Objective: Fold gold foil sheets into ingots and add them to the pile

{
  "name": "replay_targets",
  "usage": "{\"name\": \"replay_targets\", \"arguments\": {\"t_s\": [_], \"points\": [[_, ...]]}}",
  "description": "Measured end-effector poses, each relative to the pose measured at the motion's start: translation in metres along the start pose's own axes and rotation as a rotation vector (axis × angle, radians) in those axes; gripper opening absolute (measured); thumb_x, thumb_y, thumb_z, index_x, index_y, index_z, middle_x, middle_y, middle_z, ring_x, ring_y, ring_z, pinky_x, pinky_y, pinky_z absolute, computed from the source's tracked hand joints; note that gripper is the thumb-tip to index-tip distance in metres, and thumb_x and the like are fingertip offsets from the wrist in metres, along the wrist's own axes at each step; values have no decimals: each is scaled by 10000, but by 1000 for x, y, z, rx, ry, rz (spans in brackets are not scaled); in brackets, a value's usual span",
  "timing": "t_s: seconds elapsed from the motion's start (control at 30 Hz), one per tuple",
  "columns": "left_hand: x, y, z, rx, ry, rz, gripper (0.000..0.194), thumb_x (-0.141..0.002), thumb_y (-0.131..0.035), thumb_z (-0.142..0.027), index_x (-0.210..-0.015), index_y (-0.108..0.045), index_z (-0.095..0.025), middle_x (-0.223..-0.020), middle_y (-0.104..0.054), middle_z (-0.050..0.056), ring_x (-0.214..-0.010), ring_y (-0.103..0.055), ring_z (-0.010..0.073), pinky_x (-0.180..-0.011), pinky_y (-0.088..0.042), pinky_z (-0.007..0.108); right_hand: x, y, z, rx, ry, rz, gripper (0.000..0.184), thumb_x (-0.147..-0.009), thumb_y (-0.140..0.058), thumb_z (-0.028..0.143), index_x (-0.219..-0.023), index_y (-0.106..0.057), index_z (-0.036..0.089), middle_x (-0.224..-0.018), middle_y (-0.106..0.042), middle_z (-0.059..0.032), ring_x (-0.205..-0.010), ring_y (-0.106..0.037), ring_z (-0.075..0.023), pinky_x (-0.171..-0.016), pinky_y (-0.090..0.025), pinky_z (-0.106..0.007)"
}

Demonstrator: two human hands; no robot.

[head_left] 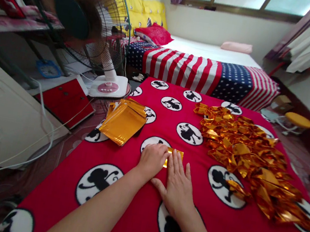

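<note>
A small piece of gold foil paper (179, 155) lies on the red cloth (127, 190) between my hands. My left hand (152, 159) has its fingers curled in and pressed together at the paper's left edge. Flat over the right part of the paper lies my right hand (178, 185), fingers stretched out and thumb spread toward the left wrist. Much of the paper is hidden beneath the fingers. To the left is a stack of flat gold foil sheets (124, 122). On the right lies a large heap of folded gold foil pieces (241, 150).
A standing fan (108, 86) is beyond the cloth's left edge, near a red folder-like panel (67, 99). White cables (45, 113) hang at the left. Behind is a bed with a striped, starred cover (181, 67). A yellow stool (299, 119) stands at the right.
</note>
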State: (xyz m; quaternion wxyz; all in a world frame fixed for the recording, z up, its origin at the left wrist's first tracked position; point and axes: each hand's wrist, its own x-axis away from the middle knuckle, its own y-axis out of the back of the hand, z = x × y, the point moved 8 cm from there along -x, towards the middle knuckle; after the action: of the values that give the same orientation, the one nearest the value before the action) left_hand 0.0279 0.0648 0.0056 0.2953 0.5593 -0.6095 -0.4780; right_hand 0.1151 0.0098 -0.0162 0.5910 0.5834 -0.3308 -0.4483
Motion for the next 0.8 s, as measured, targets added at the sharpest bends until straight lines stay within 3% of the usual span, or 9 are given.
{"name": "replay_targets", "arguments": {"t_s": [0.3, 0.4, 0.53, 0.8], "points": [[0, -2, 4, 0, 23, 17, 122, -902, -589, -322, -875, -610, -205, -910, -691, 24, -855, -626, 198, -759, -418, 325, 4, 3, -17, 38, -96, -35, 721, -969, -338, 552, -1509, -320, 74, -1601, -207, -144, -1496, -155, -289, -1170, -162, -549], [0, -3, 2, -18, 33, 21, 111, -902, -583, -306, -890, -612, -200, -926, -689, 32, -881, -626, 209, -777, -419, 338, 3, 9, -9, 50, -100, -94, 707, -969, -369, 507, -1508, -312, 53, -1601, -187, -174, -1502, -115, -309, -1171, -115, -572], [1, 0, 2, -1, 21, 21, 85, -902, -571, -266, -882, -610, -193, -928, -688, 38, -885, -623, 206, -777, -415, 335, 3, 5, 4, 24, 2, -87, 718, -963, -391, 503, -1509, -304, 45, -1587, -224, -192, -1496, -153, -299, -1182, -82, -560], [1, 5, 11, 250, -65, 111, 184, -750, -743, -284, -870, -628, -207, -842, -673, -18, -757, -596, 146, -657, -388, 264, 9, 5, -2, 6, -34, -93, 800, -934, -433, 552, -1512, -275, 22, -1595, -170, -214, -1503, -107, -312, -1174, -97, -582]]}}
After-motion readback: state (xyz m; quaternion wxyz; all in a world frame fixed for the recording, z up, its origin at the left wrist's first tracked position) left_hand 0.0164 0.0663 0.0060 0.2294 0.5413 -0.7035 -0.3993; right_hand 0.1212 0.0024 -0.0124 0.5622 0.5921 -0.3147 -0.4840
